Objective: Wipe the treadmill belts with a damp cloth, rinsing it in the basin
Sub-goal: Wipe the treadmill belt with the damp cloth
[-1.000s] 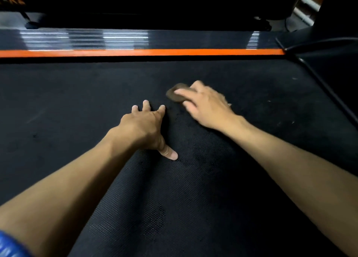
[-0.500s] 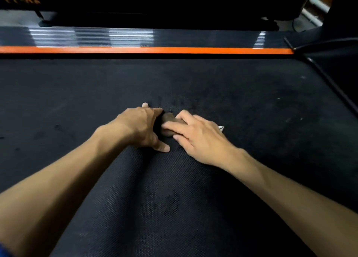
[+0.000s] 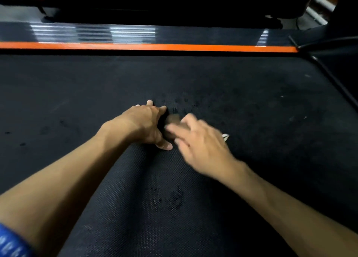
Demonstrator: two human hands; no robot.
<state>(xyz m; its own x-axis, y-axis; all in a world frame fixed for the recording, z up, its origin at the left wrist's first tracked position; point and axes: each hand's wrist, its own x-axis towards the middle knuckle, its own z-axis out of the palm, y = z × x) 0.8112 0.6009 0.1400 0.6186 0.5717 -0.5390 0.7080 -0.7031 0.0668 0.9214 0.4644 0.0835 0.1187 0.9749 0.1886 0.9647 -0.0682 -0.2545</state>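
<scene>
The black textured treadmill belt fills the view. My left hand rests on the belt at the centre, thumb stretched out toward me and fingertips pressing down. Just to its right, my right hand is motion-blurred and lies with fairly straight fingers over a small brown cloth. The cloth's wadded end shows between the two hands. A white scrap sticks out at the right hand's little-finger side. Dark wet marks dot the belt near me and beyond the hands.
An orange stripe and a glossy grey side rail run along the belt's far edge, with a dark machine body behind. At the right a black edge strip slants along the belt. No basin is in view.
My right hand has drawn the cloth back from farther up the belt until it sits against my left hand. The left hand has shifted slightly left and curled its fingers.
</scene>
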